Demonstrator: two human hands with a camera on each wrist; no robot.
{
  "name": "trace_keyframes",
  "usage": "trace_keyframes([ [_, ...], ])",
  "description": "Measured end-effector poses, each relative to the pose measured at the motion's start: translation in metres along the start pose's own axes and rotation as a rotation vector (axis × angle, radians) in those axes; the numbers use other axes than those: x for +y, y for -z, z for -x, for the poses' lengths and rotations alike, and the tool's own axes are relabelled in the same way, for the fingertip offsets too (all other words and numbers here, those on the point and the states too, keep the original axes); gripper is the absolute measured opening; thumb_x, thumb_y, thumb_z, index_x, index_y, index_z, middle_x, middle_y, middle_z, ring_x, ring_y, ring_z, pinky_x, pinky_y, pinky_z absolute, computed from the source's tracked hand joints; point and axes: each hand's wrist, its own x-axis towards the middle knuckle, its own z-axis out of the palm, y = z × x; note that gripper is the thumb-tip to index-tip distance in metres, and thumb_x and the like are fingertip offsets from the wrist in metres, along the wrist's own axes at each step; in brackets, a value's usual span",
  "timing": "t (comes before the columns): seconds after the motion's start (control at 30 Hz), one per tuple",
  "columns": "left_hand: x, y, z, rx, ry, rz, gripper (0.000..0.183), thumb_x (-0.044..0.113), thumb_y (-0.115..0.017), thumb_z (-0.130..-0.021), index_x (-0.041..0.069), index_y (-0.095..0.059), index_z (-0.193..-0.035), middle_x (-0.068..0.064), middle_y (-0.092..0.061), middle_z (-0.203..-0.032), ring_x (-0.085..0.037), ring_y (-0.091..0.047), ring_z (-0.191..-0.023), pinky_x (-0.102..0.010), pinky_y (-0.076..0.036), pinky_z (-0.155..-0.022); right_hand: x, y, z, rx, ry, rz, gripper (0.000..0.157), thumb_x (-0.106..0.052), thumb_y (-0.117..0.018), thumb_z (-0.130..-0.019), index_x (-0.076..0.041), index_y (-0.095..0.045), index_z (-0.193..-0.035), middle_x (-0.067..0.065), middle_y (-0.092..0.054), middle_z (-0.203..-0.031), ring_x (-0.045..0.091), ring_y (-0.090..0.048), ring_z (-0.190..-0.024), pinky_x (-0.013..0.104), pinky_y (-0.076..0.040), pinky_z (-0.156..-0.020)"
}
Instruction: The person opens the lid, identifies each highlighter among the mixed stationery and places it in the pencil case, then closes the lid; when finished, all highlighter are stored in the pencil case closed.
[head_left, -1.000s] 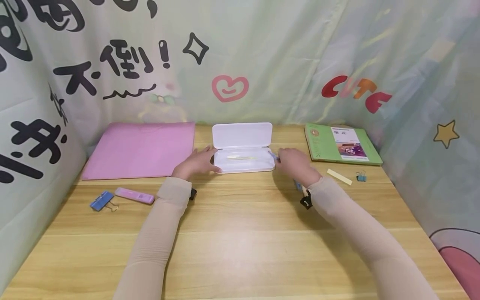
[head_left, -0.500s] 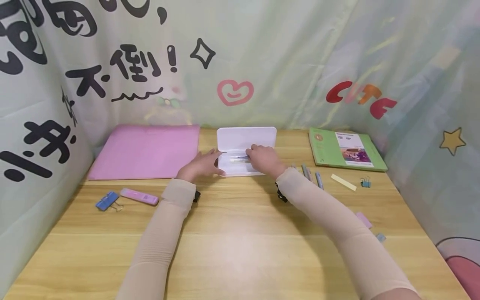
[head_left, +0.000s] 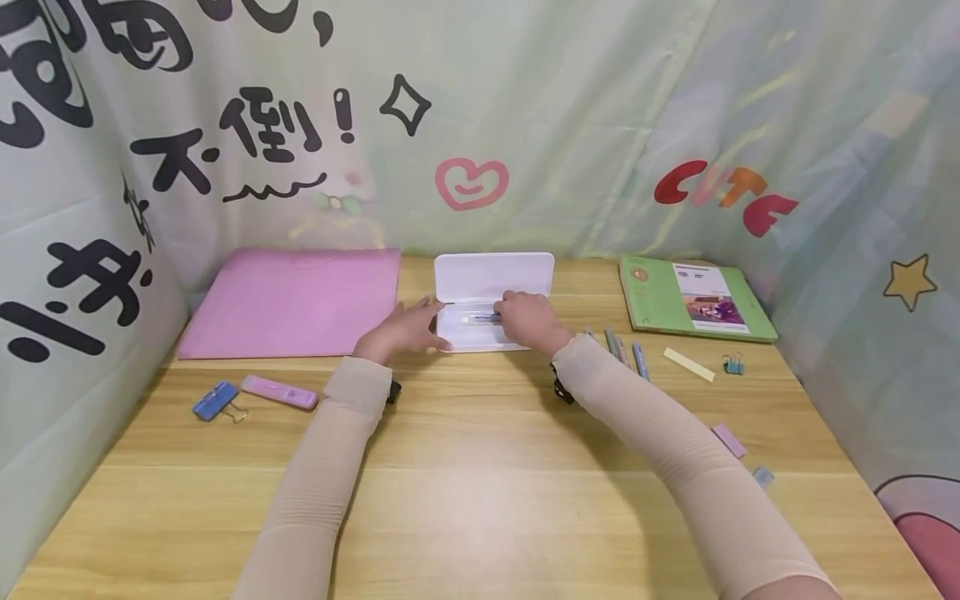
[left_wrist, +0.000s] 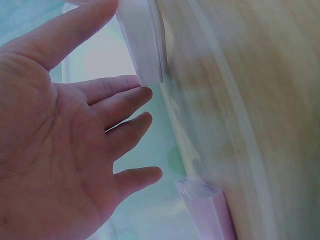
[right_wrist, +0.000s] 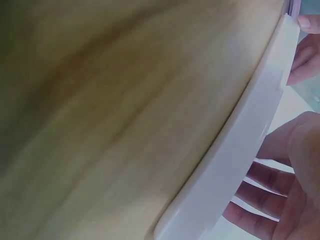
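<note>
A white pencil case stands with its lid raised at the back middle of the table. My left hand holds its left end, thumb at the front corner and index finger near the hinge. In the left wrist view, the other fingers of the left hand spread out behind the case. Over the case's right half, my right hand pinches a slim bluish pen that lies low along the inside. The right wrist view has the right hand above the case's front wall; the pen is hidden there.
A pink folder lies left and a green pad right. Several pens, a pale yellow strip, a teal binder clip and a pink block lie right. A blue binder clip and pink stick-shaped item lie left.
My right hand has moved left from the case's right end to over its inside, bringing the pen along. The left hand has kept its place at the left end.
</note>
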Motion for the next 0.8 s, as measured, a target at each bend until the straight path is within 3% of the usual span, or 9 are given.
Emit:
trace_keyframes([
  [0.37, 0.005, -0.003, -0.001, -0.003, -0.011, 0.019, 0.087, 0.051, -0.060, -0.073, 0.014, -0.017, -0.139, -0.013, -0.006, -0.143, -0.024, -0.004, -0.130, -0.046, 0.004, -0.101, 0.024, 0.020, 0.038, 0.034, -0.092, -0.092, 0.033, -0.001, -0.047, -0.075, -0.013, -0.063, -0.102, 0.004, -0.058, -0.092, 0.022, -0.055, -0.078, 0.034, -0.046, -0.047],
  [0.5, 0.002, -0.002, 0.000, -0.001, -0.015, 0.024, 0.087, 0.050, -0.060, -0.073, 0.014, -0.017, -0.140, -0.013, -0.007, -0.143, -0.024, -0.004, -0.130, -0.047, 0.005, -0.101, 0.040, 0.026, 0.057, 0.008, -0.169, -0.130, 0.020, -0.006, -0.048, -0.079, -0.011, -0.063, -0.092, 0.004, -0.057, -0.084, 0.022, -0.054, -0.075, 0.036, -0.046, -0.055],
  [0.6, 0.000, -0.001, 0.001, 0.000, -0.014, 0.031, 0.086, 0.050, -0.060, -0.074, 0.014, -0.017, -0.140, -0.013, -0.007, -0.143, -0.024, -0.004, -0.130, -0.047, 0.006, -0.101, 0.053, 0.031, 0.072, -0.045, -0.245, -0.158, 0.012, -0.008, -0.046, -0.080, -0.010, -0.058, -0.080, 0.003, -0.053, -0.074, 0.019, -0.049, -0.066, 0.034, -0.042, -0.051],
  [0.8, 0.000, -0.001, 0.000, 0.000, -0.030, 0.024, 0.087, 0.051, -0.060, -0.073, 0.014, -0.017, -0.140, -0.013, -0.008, -0.143, -0.025, -0.003, -0.130, -0.048, 0.005, -0.101, 0.074, 0.035, 0.102, -0.177, -0.355, -0.167, 0.021, -0.018, -0.048, -0.083, -0.011, -0.051, -0.063, 0.002, -0.049, -0.058, 0.019, -0.044, -0.053, 0.033, -0.034, -0.041],
])
